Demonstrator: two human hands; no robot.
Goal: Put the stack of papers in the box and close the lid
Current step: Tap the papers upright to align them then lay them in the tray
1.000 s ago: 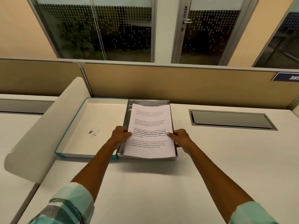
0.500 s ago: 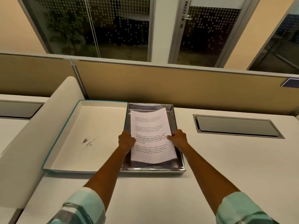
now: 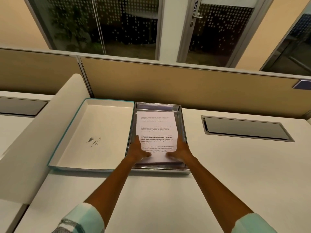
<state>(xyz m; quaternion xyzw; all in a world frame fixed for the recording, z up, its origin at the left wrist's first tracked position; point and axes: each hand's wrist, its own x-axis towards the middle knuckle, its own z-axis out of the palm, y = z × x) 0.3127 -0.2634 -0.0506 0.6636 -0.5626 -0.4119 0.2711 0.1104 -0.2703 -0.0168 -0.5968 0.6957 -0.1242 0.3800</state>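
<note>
On my left, the lid [image 3: 94,135] lies upturned, touching the box [image 3: 182,125]. My left hand [image 3: 137,151] and right hand [image 3: 180,149] rest flat, fingers spread, on the stack of papers [image 3: 156,130] inside. The lid looks light and slightly flexible; I'd grip its long edges.

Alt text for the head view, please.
Two bare hands, left hand and right hand, rest flat on a white printed stack of papers lying inside a shiny silver box. Its teal-edged white lid lies open alongside, on a white desk.
</note>
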